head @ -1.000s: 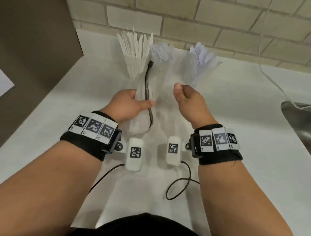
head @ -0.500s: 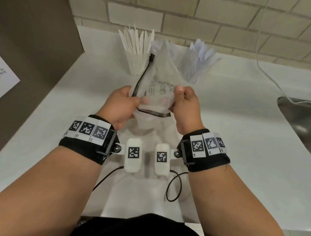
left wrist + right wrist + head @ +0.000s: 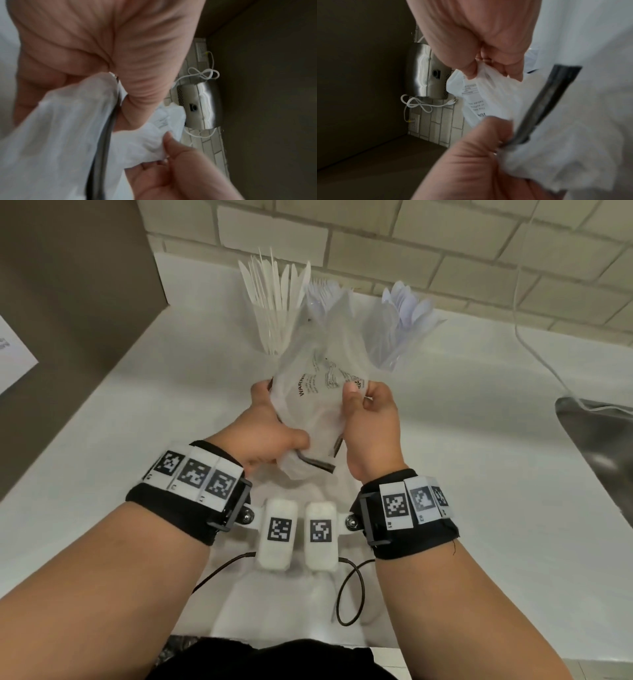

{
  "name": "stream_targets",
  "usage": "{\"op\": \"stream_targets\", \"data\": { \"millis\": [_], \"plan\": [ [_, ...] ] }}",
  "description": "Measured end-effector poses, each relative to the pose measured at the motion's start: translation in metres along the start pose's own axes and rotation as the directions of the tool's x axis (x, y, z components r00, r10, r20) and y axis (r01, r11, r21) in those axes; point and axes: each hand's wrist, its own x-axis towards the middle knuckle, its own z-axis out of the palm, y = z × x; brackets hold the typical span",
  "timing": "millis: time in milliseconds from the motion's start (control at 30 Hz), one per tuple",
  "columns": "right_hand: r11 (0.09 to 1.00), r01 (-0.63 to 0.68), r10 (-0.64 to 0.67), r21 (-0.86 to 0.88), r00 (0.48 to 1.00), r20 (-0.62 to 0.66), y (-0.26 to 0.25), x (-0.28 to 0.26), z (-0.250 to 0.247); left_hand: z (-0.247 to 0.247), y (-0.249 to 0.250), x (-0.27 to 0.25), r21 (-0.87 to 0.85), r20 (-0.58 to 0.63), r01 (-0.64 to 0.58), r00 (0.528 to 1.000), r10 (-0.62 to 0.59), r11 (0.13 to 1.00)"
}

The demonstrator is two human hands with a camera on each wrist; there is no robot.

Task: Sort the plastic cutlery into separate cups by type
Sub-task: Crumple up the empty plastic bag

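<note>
Clear plastic bag (image 3: 317,392), printed warning text, dark zip strip: held above the white bench (image 3: 479,440), gripped at its left side by the left hand (image 3: 270,433) and pinched at its right by the right hand (image 3: 371,422). Three clear cups at the bench's back edge: knives (image 3: 274,299), forks (image 3: 322,296), spoons (image 3: 404,309).

We see 3 cups (image 3: 274,333) side by side on the surface (image 3: 479,440) against the wall (image 3: 445,251), a bag (image 3: 318,392) held before them.
</note>
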Motion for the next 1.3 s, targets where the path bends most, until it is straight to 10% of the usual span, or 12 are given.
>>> {"op": "stream_targets", "data": {
  "millis": [167, 400, 500, 567, 700, 800, 933, 1133, 1300],
  "plan": [
    [0.998, 0.061, -0.058, 0.024, 0.993, -0.106, -0.011, 0.006, -0.011, -0.009, -0.008, 0.008, 0.277, -0.193, -0.02, 0.978, 0.076, 0.961],
    [1.0, -0.005, 0.006, 0.003, 0.985, -0.172, -0.016, 0.019, -0.039, -0.028, -0.006, 0.008, 0.195, -0.339, -0.054, 0.933, 0.119, 0.979],
    [0.992, -0.125, 0.127, 0.035, 0.988, -0.084, -0.016, 0.016, -0.04, -0.026, 0.001, 0.005, -0.263, -0.245, -0.054, 0.969, -0.012, 0.963],
    [0.986, -0.163, 0.162, 0.046, 0.987, 0.012, -0.015, 0.013, -0.041, -0.026, 0.007, 0.003, -0.608, -0.116, -0.031, 0.992, -0.05, 0.793],
    [0.944, -0.229, 0.214, 0.238, 0.973, 0.086, -0.016, 0.014, -0.046, -0.034, 0.008, 0.007, -0.773, -0.196, -0.156, 0.981, 0.004, 0.614],
    [0.895, -0.29, 0.257, 0.338, 0.956, 0.139, -0.016, 0.014, -0.049, -0.029, 0.007, 0.006, -0.687, -0.284, -0.221, 0.958, 0.024, 0.693],
    [0.961, -0.223, 0.2, 0.163, 0.969, 0.148, -0.019, 0.009, -0.049, -0.024, 0.015, 0.0, -0.12, -0.185, -0.115, 0.979, 0.091, 0.986],
    [0.977, -0.15, 0.106, 0.149, 0.958, 0.266, -0.017, -0.001, -0.032, -0.006, 0.029, -0.011, 0.0, 0.135, -0.294, 0.947, 0.292, 0.956],
    [0.986, -0.15, 0.142, 0.077, 0.985, 0.096, -0.018, 0.002, -0.038, -0.002, 0.023, -0.002, 0.097, -0.134, -0.342, 0.926, 0.353, 0.935]
  ]
}}
